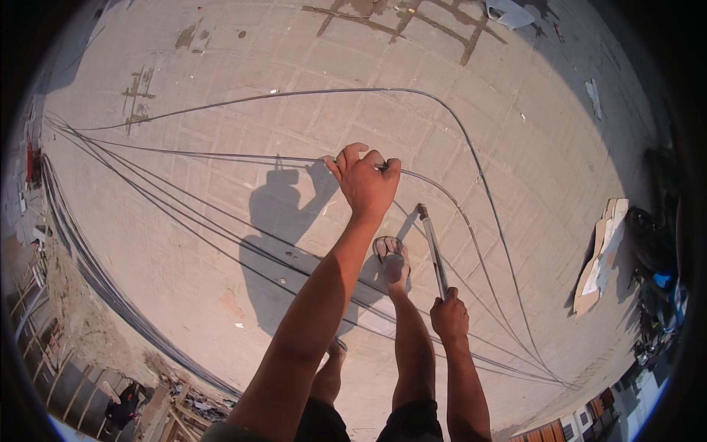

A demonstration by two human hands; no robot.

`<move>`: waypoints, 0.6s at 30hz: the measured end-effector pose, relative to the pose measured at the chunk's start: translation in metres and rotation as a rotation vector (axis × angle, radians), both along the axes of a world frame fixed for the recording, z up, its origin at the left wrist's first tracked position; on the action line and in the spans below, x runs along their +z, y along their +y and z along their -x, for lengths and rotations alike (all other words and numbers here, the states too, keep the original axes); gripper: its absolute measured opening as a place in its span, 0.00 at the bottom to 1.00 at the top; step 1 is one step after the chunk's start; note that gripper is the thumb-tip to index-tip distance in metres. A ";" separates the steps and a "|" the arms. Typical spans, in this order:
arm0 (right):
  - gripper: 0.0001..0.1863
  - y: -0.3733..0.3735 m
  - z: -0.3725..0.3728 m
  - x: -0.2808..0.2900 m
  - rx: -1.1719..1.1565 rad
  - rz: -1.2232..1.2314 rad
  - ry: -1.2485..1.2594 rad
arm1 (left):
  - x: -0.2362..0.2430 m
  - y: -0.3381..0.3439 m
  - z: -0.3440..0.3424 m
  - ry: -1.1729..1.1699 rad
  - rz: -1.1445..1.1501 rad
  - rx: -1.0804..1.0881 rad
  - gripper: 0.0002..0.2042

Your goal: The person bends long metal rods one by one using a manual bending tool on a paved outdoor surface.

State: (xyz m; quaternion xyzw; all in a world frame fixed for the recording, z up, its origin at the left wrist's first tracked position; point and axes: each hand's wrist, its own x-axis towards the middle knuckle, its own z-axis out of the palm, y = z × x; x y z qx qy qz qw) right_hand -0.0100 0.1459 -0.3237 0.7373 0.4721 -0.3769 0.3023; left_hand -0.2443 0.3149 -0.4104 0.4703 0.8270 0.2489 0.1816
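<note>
My left hand [368,180] is raised at the middle of the view, its fingers curled round a thin dark steel rod [221,155]. That rod runs in from the far left and curves down to the right past the hand. Lower and to the right, my right hand [450,318] is closed on the lower end of a long metal-handled tool [434,250]. A small dark head [422,211] sits at the tool's upper end, pointing away from me; its exact kind is unclear. My sandalled foot [393,258] stands between both arms.
Another rod [471,147] makes a wide loop beyond my hands. Several straight rods [206,206] cross the paved ground under my arms. A bundle of rods [110,283] curves along the left. Flattened cardboard [602,254] lies at right, beside dark clutter [655,258].
</note>
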 end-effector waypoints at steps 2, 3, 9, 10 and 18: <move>0.21 -0.040 -0.031 0.003 -0.058 -0.088 0.026 | 0.063 -0.026 -0.001 -0.130 -0.091 0.154 0.23; 0.21 -0.062 -0.027 0.017 -0.069 -0.108 0.026 | 0.085 -0.048 0.011 -0.175 -0.093 0.218 0.37; 0.19 -0.290 -0.110 0.078 -0.015 -0.126 0.015 | 0.132 -0.199 0.030 -0.636 -0.081 0.584 0.56; 0.20 -0.321 -0.115 0.098 0.027 -0.120 0.000 | 0.143 -0.226 0.035 -0.864 -0.066 0.555 0.55; 0.19 -0.471 -0.133 0.187 -0.178 0.196 -0.065 | 0.080 -0.458 0.097 -1.368 0.097 0.595 0.40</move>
